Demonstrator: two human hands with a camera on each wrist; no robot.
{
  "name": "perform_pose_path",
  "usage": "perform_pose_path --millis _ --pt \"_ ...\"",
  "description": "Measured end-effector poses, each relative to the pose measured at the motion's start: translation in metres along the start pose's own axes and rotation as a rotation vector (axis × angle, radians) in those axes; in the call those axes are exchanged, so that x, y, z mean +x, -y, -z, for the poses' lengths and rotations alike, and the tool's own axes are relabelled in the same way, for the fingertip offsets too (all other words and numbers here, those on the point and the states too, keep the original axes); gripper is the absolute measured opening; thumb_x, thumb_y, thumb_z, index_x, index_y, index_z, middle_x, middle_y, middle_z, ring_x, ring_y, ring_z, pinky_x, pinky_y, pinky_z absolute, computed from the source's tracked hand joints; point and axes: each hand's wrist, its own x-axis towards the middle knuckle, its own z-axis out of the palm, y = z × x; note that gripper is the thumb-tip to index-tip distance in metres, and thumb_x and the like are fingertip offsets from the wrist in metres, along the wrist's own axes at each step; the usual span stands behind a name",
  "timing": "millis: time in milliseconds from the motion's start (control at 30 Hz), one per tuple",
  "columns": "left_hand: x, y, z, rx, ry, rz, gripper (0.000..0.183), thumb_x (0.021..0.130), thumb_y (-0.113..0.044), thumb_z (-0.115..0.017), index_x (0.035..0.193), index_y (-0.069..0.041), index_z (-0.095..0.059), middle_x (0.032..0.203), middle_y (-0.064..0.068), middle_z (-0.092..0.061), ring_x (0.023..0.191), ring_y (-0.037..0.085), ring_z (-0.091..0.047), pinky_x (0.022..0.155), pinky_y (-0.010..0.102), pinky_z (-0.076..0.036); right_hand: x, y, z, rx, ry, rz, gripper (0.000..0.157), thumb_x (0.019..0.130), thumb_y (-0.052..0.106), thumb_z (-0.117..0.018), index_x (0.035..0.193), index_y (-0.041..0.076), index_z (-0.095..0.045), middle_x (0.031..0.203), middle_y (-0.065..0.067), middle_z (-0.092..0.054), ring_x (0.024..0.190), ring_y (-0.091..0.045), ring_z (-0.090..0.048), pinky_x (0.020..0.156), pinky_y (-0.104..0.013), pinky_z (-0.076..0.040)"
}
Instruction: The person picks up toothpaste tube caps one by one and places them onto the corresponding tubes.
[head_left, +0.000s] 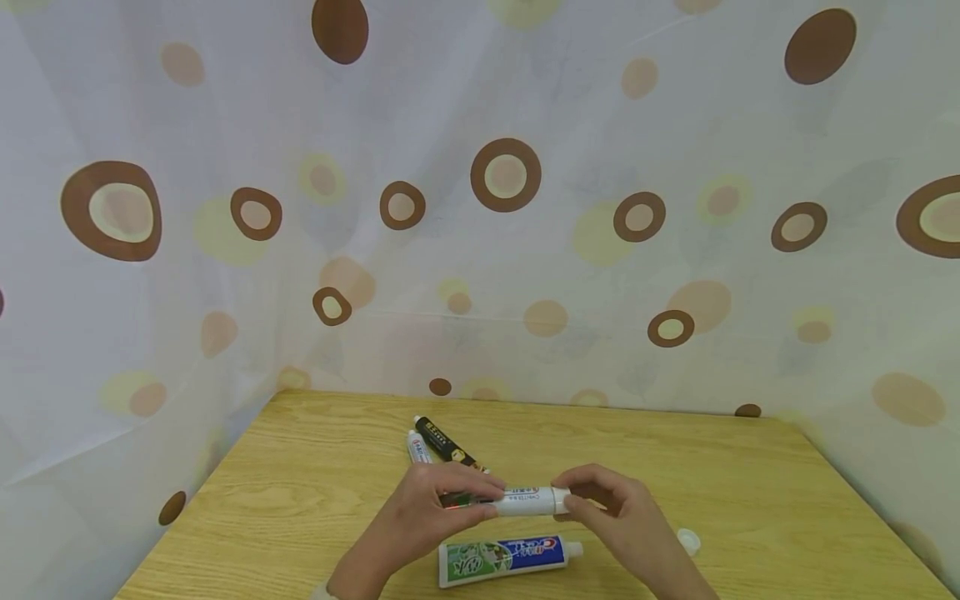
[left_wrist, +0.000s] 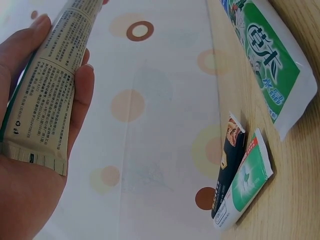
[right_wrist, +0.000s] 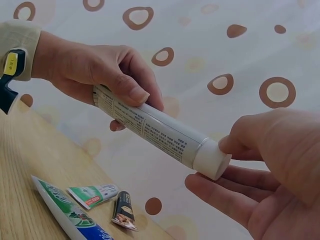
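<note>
My left hand grips a whitish toothpaste tube, its thumb and fingers on either side of the body toward the flat crimped end. The tube is held up nearly level above the table. At the other end, my right hand pinches the tube's wide white cap between thumb and fingers. The cap sits against the tube in the right wrist view. Small print covers the tube's back in the left wrist view. A green and blue toothpaste tube lies on the table just below the hands.
Behind the left hand lie a black toothpaste tube and a white and green one, side by side. A loose white cap rests on the wooden table by the right forearm. A dotted curtain surrounds the table.
</note>
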Motion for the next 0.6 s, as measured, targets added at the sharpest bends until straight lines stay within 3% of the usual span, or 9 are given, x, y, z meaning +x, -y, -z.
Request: perform_pose_path --millis 200,600 --pt "0.0000 0.0002 0.0005 0.005 0.000 -0.011 0.021 0.091 -0.021 -0.071 0.106 -0.009 -0.078 0.111 0.009 -0.075 0.102 0.014 -0.071 0.071 0.024 -0.060 -0.0001 -0.0007 0.0013 0.041 0.030 -0.005 0.035 0.100 0.020 -0.059 0.124 -0.007 -0.058 0.123 -0.027 -0.061 0.097 -0.021 -0.072 0.085 -0.031 -0.060" --pt "0.0001 0.0004 0.0006 0.012 -0.002 -0.003 0.020 0.091 -0.022 -0.071 0.107 -0.010 -0.078 0.111 0.008 -0.076 0.099 0.013 -0.071 0.069 0.025 -0.060 0.0000 -0.0011 0.0008 0.049 0.059 0.004 0.035 0.099 0.016 -0.061 0.125 -0.006 -0.055 0.125 -0.028 -0.057 0.094 -0.018 -0.071 0.083 -0.036 -0.061"
